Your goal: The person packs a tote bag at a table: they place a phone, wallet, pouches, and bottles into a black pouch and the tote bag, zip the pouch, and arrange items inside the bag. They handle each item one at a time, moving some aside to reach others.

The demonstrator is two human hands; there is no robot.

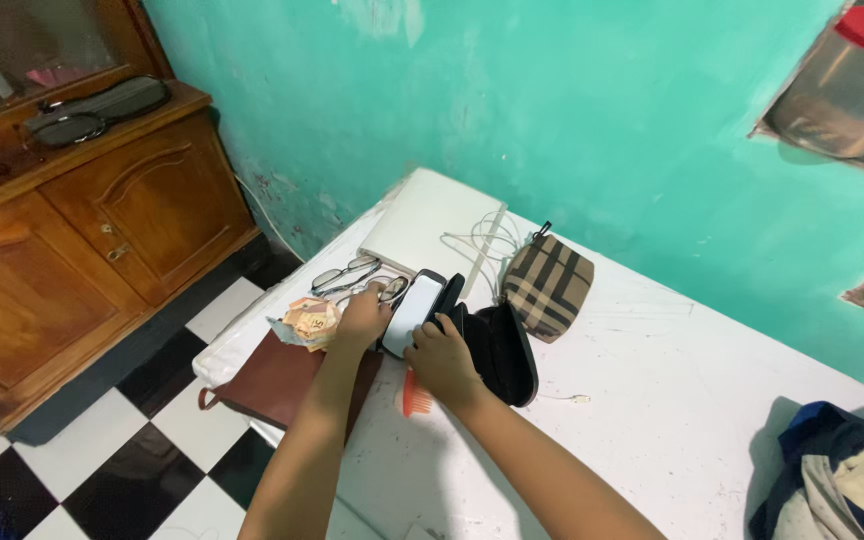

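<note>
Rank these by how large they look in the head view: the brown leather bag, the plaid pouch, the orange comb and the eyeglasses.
1. Brown leather bag, though an arm covers part of it.
2. Plaid pouch.
3. Eyeglasses.
4. Orange comb, mostly hidden under the right hand, so its rank against the eyeglasses is unsure.

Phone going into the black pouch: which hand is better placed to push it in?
Probably the left hand: it grips the phone along its outer edge. The right hand rests at the rim of the open black pouch, so it suits steadying the pouch.
</note>
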